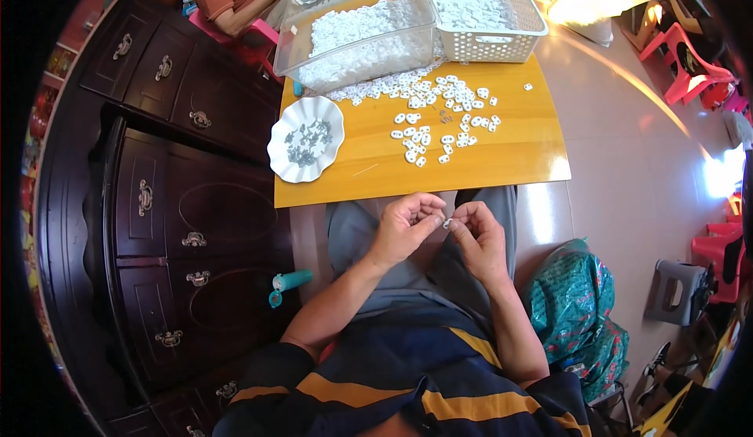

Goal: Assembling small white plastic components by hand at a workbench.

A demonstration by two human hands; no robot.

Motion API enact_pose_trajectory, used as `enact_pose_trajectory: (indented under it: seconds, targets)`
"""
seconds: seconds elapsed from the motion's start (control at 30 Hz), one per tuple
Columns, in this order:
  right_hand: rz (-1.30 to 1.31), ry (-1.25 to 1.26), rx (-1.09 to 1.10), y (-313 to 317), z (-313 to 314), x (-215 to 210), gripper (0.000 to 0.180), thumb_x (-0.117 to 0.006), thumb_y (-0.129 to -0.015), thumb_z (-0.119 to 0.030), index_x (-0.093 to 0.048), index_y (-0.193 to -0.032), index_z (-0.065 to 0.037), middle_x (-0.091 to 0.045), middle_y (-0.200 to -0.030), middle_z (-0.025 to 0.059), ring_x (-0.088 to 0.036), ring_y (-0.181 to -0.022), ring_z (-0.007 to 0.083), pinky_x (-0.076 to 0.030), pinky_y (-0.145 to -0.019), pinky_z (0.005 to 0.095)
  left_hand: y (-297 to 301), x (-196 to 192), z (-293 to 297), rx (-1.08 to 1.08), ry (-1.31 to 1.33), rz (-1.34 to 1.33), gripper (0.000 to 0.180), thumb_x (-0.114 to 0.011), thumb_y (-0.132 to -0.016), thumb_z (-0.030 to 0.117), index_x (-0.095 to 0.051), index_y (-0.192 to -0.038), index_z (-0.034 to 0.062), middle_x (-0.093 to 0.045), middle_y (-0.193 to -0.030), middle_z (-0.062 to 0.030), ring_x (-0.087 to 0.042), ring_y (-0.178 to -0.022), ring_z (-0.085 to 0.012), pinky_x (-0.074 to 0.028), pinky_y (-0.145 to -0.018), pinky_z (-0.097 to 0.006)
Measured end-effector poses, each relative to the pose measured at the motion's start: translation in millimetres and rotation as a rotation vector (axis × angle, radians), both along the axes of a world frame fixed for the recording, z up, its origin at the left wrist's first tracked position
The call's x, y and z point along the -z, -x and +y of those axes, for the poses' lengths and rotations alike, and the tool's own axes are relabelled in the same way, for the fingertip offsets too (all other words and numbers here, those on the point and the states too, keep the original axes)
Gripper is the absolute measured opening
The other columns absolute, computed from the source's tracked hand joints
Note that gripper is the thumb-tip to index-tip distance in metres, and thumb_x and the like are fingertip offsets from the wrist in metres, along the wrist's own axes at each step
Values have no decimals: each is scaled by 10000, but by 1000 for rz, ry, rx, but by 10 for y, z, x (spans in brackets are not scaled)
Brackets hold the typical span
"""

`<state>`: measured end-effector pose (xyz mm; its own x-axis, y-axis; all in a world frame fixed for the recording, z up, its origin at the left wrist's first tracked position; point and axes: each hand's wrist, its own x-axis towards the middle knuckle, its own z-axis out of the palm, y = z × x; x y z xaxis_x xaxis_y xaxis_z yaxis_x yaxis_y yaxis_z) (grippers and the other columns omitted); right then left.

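White plastic piece (447, 223) — pinched by left hand (403, 229) and right hand (482, 239) beyond the tabletop (502, 169)'s near edge — may drop to the floor (608, 178) if either pinch slackens.

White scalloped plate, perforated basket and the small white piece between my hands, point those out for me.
Scalloped plate (304, 109), head view: bare area near its far rim.
Perforated basket (496, 50), head view: its near wall.
Small white piece (447, 223), head view: its visible middle.

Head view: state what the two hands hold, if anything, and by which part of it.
A small white piece is held between the left hand and right hand; it is too small to tell which part of it each grips.
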<state>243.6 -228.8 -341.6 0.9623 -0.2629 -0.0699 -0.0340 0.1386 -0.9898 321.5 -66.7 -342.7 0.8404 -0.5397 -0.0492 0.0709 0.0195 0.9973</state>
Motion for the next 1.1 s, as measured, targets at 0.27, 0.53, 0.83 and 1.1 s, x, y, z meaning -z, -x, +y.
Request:
enact_pose_trajectory:
  seconds: [0.27, 0.53, 0.83, 1.1]
  targets:
    - [0, -3, 1, 0, 10, 3, 92, -644, -936, 28, -573, -974, -19, -571, -753, -25, -522, -673, 25, -437, -602, 198, 0, -3, -4, 9, -6, 2, 222, -677, -919, -31, -656, -1139, -17, -697, -965, -34, -657, -879, -74, -533, -819, -221]
    - [-51, -29, 41, -3, -10, 60, 99, -643, -925, 39, -570, -946, -23, -569, -734, -28, -527, -661, 23, -435, -591, 200, 12, -94, -46, 21, -168, -138, 173, -692, -905, -24, -690, -1075, 6, -708, -931, -13, -653, -831, -59, -527, -744, -214]
    - [-5, 146, -28, 36, -78, -48, 135, -661, -903, 48, -552, -897, -30, -531, -758, -46, -479, -685, 16, -414, -616, 190, -114, -388, -127, 164, -311, -353, 147, -660, -849, -62, -688, -975, 9, -695, -825, -33, -650, -734, -88, -520, -660, -239]
    - [-10, 53, 32, 42, -57, 50, 138, -673, -891, 49, -558, -875, -27, -545, -711, -39, -492, -649, 19, -422, -582, 201, -125, -374, -170, 202, -269, -463, 166, -646, -839, -65, -668, -983, 15, -642, -738, -32, -594, -618, -87, -472, -573, -254]
